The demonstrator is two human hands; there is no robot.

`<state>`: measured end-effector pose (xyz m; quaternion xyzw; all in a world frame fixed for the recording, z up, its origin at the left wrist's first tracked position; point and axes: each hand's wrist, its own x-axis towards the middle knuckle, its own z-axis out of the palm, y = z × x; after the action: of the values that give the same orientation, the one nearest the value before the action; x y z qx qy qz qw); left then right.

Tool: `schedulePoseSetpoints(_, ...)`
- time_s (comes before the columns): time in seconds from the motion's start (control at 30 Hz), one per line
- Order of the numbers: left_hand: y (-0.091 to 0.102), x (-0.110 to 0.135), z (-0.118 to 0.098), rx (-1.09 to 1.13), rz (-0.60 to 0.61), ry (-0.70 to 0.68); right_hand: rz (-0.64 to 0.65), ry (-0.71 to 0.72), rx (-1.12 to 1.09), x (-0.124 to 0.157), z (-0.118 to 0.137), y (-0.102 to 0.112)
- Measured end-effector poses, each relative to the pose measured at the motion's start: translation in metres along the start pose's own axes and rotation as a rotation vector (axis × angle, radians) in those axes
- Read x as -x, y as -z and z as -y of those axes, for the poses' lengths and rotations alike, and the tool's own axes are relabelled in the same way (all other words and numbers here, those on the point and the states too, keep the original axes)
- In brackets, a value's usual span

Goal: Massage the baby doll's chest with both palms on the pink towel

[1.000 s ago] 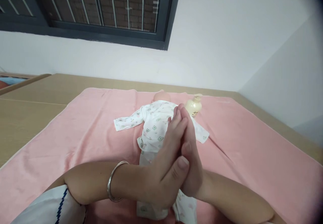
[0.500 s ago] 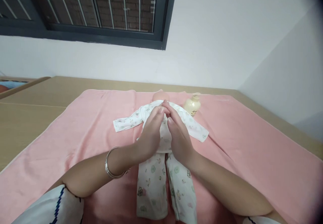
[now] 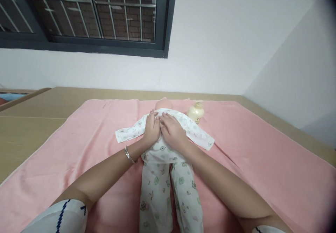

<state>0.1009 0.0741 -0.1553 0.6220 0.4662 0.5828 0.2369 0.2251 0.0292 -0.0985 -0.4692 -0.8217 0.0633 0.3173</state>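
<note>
A baby doll in a white printed top [image 3: 162, 156] and matching trousers [image 3: 156, 194] lies stretched out, with its sleeves spread to both sides. Its round, skin-toned head [image 3: 163, 104] shows at the far end; whether it lies face up or down I cannot tell. My left hand [image 3: 152, 129] rests flat on the left of the upper torso, fingers extended, a silver bangle on that wrist. Beside it my right hand [image 3: 173, 131] lies on the other half of the torso, also with fingers stretched out. Neither grasps anything.
Under the doll a pink blanket [image 3: 91, 138] covers much of a wooden surface [image 3: 39, 128]. A cream pump bottle [image 3: 195, 112] stands just right of the doll's shoulder. Beyond are a white wall [image 3: 210, 44] and a dark-framed, barred window [image 3: 105, 49].
Earlier my hands were raised above the doll, cupped palm to palm with fingertips together. They have moved down and away from me, parted slightly, and now lie on its upper torso.
</note>
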Motion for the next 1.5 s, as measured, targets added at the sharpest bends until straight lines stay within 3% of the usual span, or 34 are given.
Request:
schedulePoseSetpoints(0.13, -0.001, 0.000, 0.006, -0.033, -0.002, -0.032, 0.067, -0.030, 0.008, -0.016, -0.043, -0.008)
schedulePoseSetpoints(0.23, 0.000, 0.000, 0.005, -0.048, 0.000, -0.056, 0.100, -0.051, 0.004, -0.022, -0.056, -0.005)
schedulePoseSetpoints(0.37, 0.001, 0.001, 0.004, -0.047, 0.000, -0.038, 0.135, -0.134, 0.226, -0.011, -0.028, -0.005)
schedulePoseSetpoints(0.5, 0.002, 0.002, 0.004, -0.018, -0.001, -0.007, 0.202, 0.023, 0.358, 0.003, 0.002, -0.009)
schedulePoseSetpoints(0.57, 0.003, 0.002, 0.004, -0.015, -0.002, -0.005, 0.219, 0.031, 0.311, 0.000, -0.002, -0.008)
schedulePoseSetpoints(0.7, 0.003, 0.001, 0.004, -0.040, 0.006, -0.030, 0.164, -0.158, 0.200, -0.016, -0.030, -0.003)
schedulePoseSetpoints(0.8, 0.003, 0.001, 0.003, -0.046, 0.010, -0.033, 0.168, -0.245, 0.256, -0.015, -0.030, -0.001)
schedulePoseSetpoints(1.0, 0.004, 0.002, 0.000, -0.038, 0.013, -0.031, 0.230, -0.059, 0.356, 0.004, 0.001, -0.005)
schedulePoseSetpoints(1.27, 0.003, 0.000, 0.005, -0.047, 0.016, -0.054, 0.142, -0.177, 0.175, -0.020, -0.040, -0.005)
schedulePoseSetpoints(1.4, 0.003, 0.001, 0.005, -0.032, 0.007, -0.045, 0.152, -0.182, 0.319, -0.007, -0.018, -0.012)
schedulePoseSetpoints(1.5, 0.004, 0.001, 0.005, -0.035, -0.001, -0.032, 0.169, -0.083, 0.399, 0.004, 0.001, -0.014)
